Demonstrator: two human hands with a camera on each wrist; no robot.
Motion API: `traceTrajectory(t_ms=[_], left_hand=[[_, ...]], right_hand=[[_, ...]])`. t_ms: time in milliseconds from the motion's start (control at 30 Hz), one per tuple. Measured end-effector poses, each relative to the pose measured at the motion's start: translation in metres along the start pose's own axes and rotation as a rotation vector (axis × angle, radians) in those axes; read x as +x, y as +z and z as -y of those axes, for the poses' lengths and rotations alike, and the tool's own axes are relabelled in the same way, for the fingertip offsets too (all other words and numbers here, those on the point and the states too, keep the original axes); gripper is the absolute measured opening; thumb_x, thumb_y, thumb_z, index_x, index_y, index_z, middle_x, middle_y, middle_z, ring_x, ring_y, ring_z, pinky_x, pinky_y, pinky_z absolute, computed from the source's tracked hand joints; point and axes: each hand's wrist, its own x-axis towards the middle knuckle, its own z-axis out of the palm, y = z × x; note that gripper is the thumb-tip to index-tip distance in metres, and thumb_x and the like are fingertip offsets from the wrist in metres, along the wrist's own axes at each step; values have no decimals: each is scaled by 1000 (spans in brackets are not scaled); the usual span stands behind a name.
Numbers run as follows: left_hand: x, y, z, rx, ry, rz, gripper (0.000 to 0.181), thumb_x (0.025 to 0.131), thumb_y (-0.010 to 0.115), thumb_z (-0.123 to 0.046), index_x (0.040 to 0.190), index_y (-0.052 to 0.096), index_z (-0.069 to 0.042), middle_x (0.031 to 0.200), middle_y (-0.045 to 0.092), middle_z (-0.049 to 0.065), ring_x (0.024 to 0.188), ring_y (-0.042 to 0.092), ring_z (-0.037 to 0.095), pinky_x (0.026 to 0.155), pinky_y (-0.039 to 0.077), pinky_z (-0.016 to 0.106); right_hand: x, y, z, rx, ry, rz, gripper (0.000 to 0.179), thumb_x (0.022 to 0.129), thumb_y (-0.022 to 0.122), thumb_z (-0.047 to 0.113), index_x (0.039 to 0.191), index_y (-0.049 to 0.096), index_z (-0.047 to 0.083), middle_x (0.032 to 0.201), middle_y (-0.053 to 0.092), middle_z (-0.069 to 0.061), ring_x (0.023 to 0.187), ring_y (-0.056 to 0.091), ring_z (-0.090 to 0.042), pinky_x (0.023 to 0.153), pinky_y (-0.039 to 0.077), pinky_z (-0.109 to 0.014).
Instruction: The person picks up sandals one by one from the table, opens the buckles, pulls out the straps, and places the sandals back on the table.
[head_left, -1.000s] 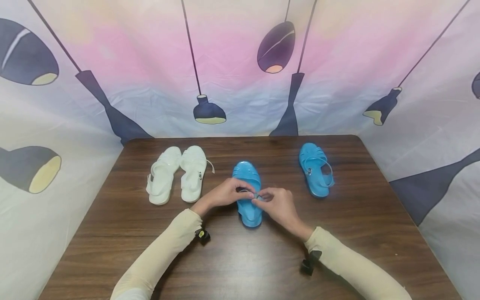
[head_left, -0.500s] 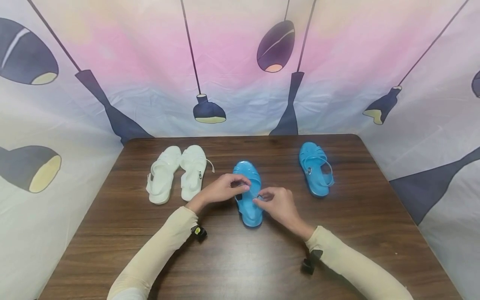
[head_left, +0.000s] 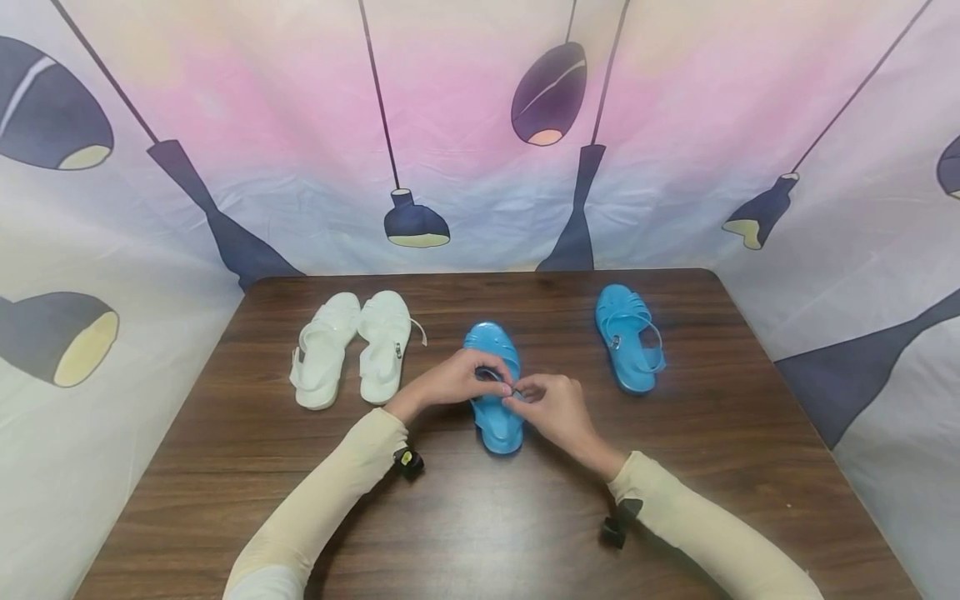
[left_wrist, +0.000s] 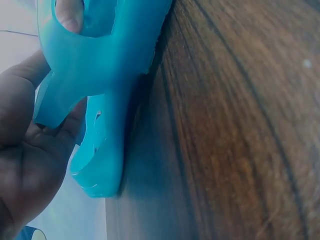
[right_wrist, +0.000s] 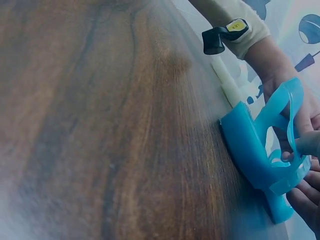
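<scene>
A blue jelly sandal [head_left: 501, 429] lies on the table with its toe pointing away, between both hands. The left hand [head_left: 456, 379] reaches over it from the left, and its thumb and index finger pinch the sandal's thin ankle strap. From the right, the right hand [head_left: 561, 408] pinches the strap at the sandal's side, its fingertips meeting those of the left. Fingers cover the buckle area. In the left wrist view, the sandal's side [left_wrist: 85, 60] stands close to the left palm. The right wrist view shows the strap loop [right_wrist: 292, 107] raised above the heel.
Two white sandals, one [head_left: 326, 354] beside another [head_left: 386, 350] with its strap sticking out, lie at the back left. A second blue sandal [head_left: 630, 342] lies at the back right. The brown wooden table [head_left: 480, 533] meets a printed cloth backdrop [head_left: 487, 225].
The left hand let go and drew back left half a second ago, then returned to the strap beside the right fingertips. The right hand has stayed nearly still at the sandal's side.
</scene>
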Motion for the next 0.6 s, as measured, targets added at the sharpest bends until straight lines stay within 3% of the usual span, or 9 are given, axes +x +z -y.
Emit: traceTrajectory(t_ms=[367, 600], left_hand=[[-2, -5, 4, 44, -18, -36, 7, 94, 76, -25, 100, 78, -20, 97, 75, -12, 94, 68, 7, 86, 57, 28], [-7, -10, 7, 11, -40, -58, 6, 94, 76, -20, 98, 77, -15, 95, 75, -6, 83, 70, 13, 74, 60, 29]], right_hand=[[-1, 0, 1, -2, 13, 3, 21, 80, 90, 24, 92, 80, 11, 88, 78, 0, 74, 72, -6, 65, 59, -22], [-2, 0, 3, -4, 33, 15, 21, 80, 90, 25, 92, 79, 11, 88, 78, -1, 75, 72, -8, 66, 60, -24]])
